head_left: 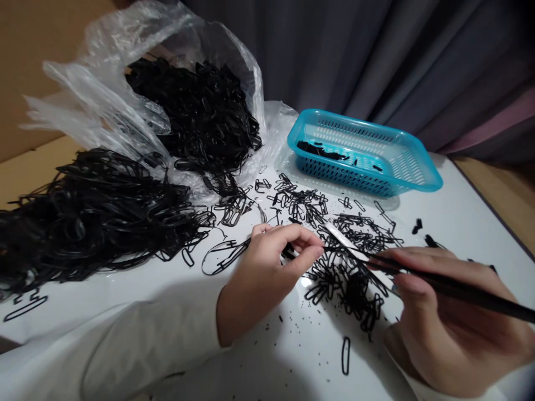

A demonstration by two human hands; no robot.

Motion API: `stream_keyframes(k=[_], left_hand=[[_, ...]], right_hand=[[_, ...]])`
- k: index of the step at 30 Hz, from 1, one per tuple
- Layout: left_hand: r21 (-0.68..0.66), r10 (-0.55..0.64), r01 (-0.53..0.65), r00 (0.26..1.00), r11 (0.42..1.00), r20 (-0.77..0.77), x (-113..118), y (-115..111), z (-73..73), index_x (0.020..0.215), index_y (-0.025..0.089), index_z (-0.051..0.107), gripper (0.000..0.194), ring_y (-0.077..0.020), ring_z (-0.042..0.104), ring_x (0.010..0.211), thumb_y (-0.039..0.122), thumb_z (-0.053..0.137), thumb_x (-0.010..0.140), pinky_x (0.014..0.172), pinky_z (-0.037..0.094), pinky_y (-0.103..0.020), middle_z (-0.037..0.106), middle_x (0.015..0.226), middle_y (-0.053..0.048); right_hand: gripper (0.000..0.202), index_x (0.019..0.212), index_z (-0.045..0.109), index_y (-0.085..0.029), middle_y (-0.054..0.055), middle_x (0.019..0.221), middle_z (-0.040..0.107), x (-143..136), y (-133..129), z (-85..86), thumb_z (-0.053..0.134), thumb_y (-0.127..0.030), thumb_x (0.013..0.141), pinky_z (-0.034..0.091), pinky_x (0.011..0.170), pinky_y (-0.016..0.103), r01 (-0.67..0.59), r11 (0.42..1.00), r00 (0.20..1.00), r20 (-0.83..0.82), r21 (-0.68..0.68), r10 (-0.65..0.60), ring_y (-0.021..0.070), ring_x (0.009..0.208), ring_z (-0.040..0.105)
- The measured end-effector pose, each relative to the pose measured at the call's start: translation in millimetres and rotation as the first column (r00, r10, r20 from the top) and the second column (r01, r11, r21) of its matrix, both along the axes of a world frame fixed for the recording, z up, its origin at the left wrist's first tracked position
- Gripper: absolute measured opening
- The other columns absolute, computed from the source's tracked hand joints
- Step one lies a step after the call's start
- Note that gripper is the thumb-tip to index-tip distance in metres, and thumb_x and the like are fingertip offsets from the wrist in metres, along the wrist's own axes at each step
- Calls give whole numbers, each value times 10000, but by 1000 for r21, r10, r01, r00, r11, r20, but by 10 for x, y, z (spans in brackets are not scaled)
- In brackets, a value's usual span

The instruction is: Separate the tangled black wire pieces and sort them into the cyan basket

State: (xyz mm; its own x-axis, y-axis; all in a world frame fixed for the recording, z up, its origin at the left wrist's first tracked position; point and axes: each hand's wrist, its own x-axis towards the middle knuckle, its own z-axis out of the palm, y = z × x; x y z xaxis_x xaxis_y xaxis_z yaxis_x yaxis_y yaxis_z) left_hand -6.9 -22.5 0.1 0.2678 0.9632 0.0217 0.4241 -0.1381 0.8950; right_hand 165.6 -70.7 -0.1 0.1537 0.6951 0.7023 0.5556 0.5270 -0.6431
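Observation:
My left hand is closed in a pinch on a thin black rubber piece, over the middle of the white table. Held in my right hand is a long black tool, probably tweezers, whose tip points left toward my left fingertips. Many small black loops lie scattered beneath and around both hands. A white strip lies among them between the hands. One lone black loop rests nearer the front.
A blue basket with a few black pieces stands at the back right. Black strips are heaped at left, beside an open clear plastic bag filled with more. A dark curtain hangs behind.

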Motion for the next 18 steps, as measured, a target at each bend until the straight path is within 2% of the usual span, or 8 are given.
stream_keyframes(k=[3,9,13,18], left_hand=[[20,6,-6,1000,1000,14,-4,-9,-4,812,295,669,67,-193,581,883,248,622,821,952,390,-416,694,840,28],[63,0,-2,999,998,33,3,-14,13,811,274,662,79,-175,595,852,201,638,796,974,365,-412,683,802,39],[67,-3,1,1000,998,29,8,-17,28,799,271,659,79,-168,599,826,193,646,789,965,364,-407,680,777,51],[81,-8,7,1000,997,13,14,-14,43,784,261,659,78,-173,606,816,184,644,786,973,369,-409,687,772,40]], right_hand=[[269,966,703,-231,25,823,672,-24,0,-27,647,-52,774,508,662,393,69,994,992,-110,82,-60,213,752,645],[331,982,710,-231,11,841,700,42,-11,-61,645,-8,746,523,644,370,-29,992,999,17,123,27,199,777,656],[328,1038,688,-239,5,829,706,93,-34,-52,666,-65,762,522,664,369,-61,995,996,65,75,57,193,779,653],[283,1037,694,-242,22,806,703,93,-29,-4,668,-113,787,524,661,384,-115,990,990,88,84,108,203,747,659]])
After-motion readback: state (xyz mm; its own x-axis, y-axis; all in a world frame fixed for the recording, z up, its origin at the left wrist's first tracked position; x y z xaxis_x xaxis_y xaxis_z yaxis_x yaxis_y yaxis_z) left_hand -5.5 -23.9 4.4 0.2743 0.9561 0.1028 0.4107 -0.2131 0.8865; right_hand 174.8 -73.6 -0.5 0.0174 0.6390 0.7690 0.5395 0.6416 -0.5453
